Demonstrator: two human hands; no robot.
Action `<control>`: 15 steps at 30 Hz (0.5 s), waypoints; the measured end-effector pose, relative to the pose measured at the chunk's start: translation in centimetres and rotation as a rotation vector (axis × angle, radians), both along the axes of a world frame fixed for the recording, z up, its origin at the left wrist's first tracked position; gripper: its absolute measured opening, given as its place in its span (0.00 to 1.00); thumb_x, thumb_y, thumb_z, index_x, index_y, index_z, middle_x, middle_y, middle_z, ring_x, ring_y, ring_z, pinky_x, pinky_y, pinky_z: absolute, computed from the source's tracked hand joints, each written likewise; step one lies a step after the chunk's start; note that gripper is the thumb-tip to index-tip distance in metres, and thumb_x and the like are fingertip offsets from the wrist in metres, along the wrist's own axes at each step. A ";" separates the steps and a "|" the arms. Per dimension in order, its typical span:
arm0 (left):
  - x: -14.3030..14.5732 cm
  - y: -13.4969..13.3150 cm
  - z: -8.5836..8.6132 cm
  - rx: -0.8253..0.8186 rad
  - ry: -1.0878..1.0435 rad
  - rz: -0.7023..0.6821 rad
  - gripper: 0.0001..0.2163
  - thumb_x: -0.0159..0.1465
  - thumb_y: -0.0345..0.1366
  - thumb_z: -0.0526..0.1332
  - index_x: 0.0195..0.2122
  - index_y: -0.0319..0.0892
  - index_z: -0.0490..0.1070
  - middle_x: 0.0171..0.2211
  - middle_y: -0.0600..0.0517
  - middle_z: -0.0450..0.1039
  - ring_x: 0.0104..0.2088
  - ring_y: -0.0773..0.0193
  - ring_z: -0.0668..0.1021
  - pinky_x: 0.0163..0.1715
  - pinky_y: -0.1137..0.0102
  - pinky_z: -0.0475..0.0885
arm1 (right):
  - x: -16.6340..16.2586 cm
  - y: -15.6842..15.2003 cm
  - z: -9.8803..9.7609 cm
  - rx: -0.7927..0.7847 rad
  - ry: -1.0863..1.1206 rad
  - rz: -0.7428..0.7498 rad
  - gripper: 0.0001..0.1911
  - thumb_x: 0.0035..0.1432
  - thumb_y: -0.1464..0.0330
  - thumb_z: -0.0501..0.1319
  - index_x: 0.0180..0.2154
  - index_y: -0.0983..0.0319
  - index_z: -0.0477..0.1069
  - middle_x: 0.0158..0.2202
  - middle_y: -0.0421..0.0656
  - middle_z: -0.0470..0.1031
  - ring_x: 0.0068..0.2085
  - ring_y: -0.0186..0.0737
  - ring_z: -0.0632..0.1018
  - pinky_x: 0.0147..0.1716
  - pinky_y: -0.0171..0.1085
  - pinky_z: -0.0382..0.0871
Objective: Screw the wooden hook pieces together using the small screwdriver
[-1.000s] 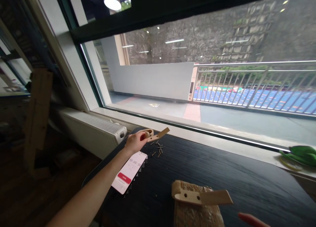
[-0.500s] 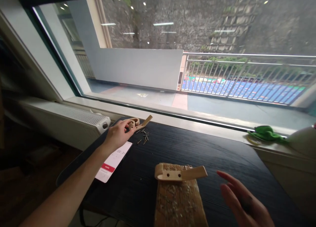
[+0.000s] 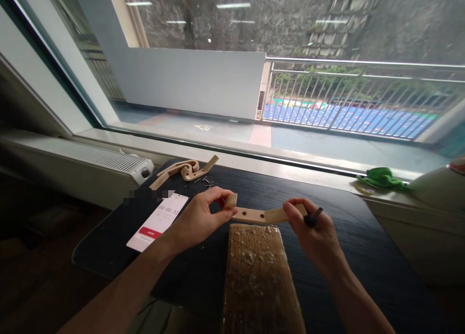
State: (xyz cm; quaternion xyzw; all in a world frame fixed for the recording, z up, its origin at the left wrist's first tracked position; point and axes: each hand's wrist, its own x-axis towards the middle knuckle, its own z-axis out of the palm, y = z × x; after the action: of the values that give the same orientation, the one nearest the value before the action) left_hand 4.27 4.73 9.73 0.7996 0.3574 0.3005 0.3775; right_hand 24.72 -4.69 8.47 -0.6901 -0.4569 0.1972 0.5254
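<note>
Both my hands hold one curved wooden piece (image 3: 257, 215) with two holes, just above the far end of a rough wooden board (image 3: 259, 276) on the black table (image 3: 363, 247). My left hand (image 3: 201, 218) pinches its hooked left end. My right hand (image 3: 314, 232) pinches its right end and also keeps a small dark object (image 3: 312, 219) between its fingers. Two more curved wooden pieces (image 3: 183, 170) lie at the table's far left corner, with several small nails (image 3: 207, 181) beside them.
A phone (image 3: 158, 221) showing a timer lies left of my left hand. A white radiator (image 3: 109, 159) runs under the big window at left. A green cloth (image 3: 381, 178) rests on the sill at right, next to a pale rounded object (image 3: 439, 186).
My left hand has let go of the wooden piece at the far corner and come back. Both hands have lifted the holed piece off the board. The view has tilted down.
</note>
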 end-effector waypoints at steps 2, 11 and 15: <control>-0.2 0.1 0.3 0.001 0.008 -0.033 0.08 0.58 0.37 0.61 0.36 0.41 0.71 0.34 0.54 0.71 0.39 0.64 0.73 0.42 0.72 0.67 | 0.1 -0.1 0.2 -0.005 0.023 0.002 0.15 0.52 0.56 0.59 0.30 0.62 0.69 0.15 0.32 0.56 0.17 0.28 0.57 0.15 0.30 0.48; -1.1 -0.2 -1.0 -0.029 0.084 -0.091 0.08 0.59 0.38 0.60 0.38 0.42 0.72 0.34 0.54 0.71 0.38 0.64 0.73 0.43 0.71 0.67 | 0.5 -0.3 -1.2 -0.047 0.008 0.003 0.15 0.53 0.57 0.58 0.29 0.62 0.69 0.15 0.34 0.59 0.18 0.29 0.61 0.15 0.30 0.51; -1.3 -0.8 -1.1 0.043 0.139 -0.089 0.08 0.59 0.39 0.61 0.38 0.43 0.72 0.36 0.53 0.73 0.40 0.63 0.74 0.44 0.69 0.67 | 0.4 -1.1 -1.1 -0.039 -0.097 0.020 0.13 0.53 0.58 0.58 0.29 0.62 0.69 0.17 0.35 0.62 0.19 0.30 0.63 0.17 0.30 0.56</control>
State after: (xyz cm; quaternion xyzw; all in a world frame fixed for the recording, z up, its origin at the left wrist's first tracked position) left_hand 2.97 3.97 8.62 0.8415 0.3403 0.2350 0.3476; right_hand 25.17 -5.78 7.38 -0.7044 -0.4847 0.1774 0.4872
